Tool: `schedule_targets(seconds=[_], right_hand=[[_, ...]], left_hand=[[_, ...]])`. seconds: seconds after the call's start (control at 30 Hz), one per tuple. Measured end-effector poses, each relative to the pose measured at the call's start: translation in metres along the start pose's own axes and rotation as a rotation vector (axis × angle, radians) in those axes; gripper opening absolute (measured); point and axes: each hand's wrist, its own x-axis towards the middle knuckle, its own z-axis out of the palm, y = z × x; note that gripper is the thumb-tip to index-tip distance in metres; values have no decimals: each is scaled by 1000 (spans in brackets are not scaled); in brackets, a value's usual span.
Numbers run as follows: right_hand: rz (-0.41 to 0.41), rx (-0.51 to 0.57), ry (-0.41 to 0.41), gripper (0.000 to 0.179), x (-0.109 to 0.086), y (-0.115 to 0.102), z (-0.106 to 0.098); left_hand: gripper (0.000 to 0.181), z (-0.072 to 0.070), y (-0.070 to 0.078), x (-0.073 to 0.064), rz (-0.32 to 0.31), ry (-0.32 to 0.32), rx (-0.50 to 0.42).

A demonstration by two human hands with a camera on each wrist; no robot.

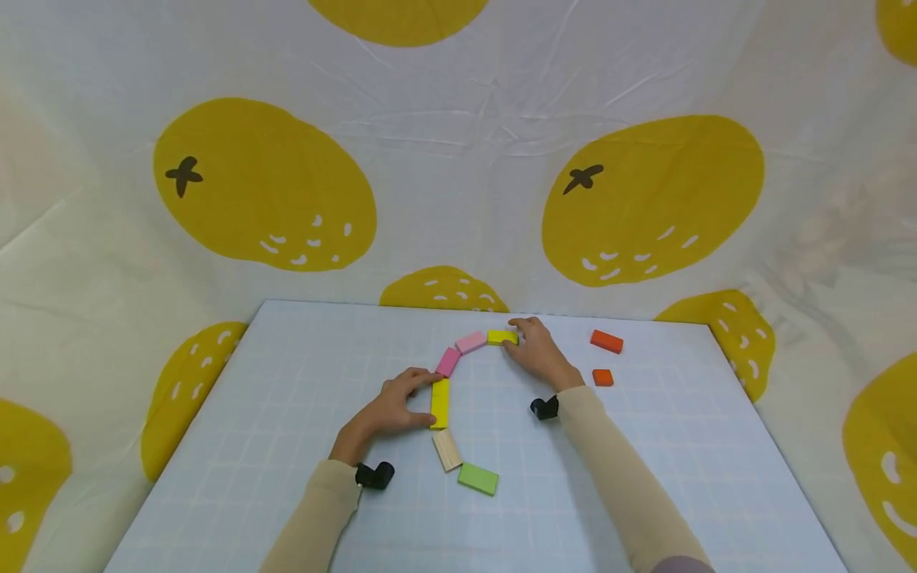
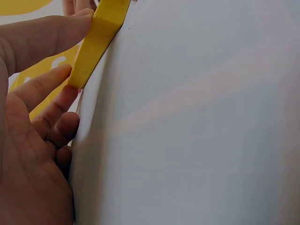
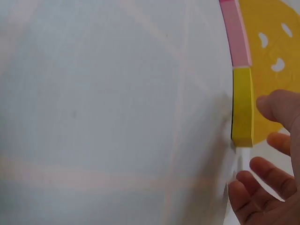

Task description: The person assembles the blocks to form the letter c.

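A curved row of coloured blocks lies on the table. With thumb and forefinger at its two ends, my left hand (image 1: 390,404) pinches the long yellow block (image 1: 440,404). In the left wrist view, fingertips meet this yellow block (image 2: 101,40). Above it in the row come a dark pink block (image 1: 448,362), a light pink block (image 1: 471,343) and a shorter yellow block (image 1: 501,337). My right hand (image 1: 536,350) is beside that shorter block, its fingers spread; the right wrist view shows a gap between them and the yellow block (image 3: 243,105).
Below the long yellow block, a plain wooden block (image 1: 447,450) and a green block (image 1: 478,479) carry on the curve. Right of my right hand lie a red-orange block (image 1: 606,341) and a small orange block (image 1: 602,377). A fruit-print cloth (image 1: 458,175) hangs behind the table.
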Motion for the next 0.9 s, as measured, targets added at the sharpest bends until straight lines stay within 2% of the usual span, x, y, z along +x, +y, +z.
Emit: schedule_targets(seconds=[0.23,0.53,0.9], right_hand=[[1,-45,51,57,-9,19,-28],[44,-85,92,56,-22,59,-65],[124,-92,121,62,-41,89,-92]], left_hand=[[70,1,-2,0,-3,2,0],[70,2,-4,1,-2,0,-1],[70,1,-2,0,5,0,-2]])
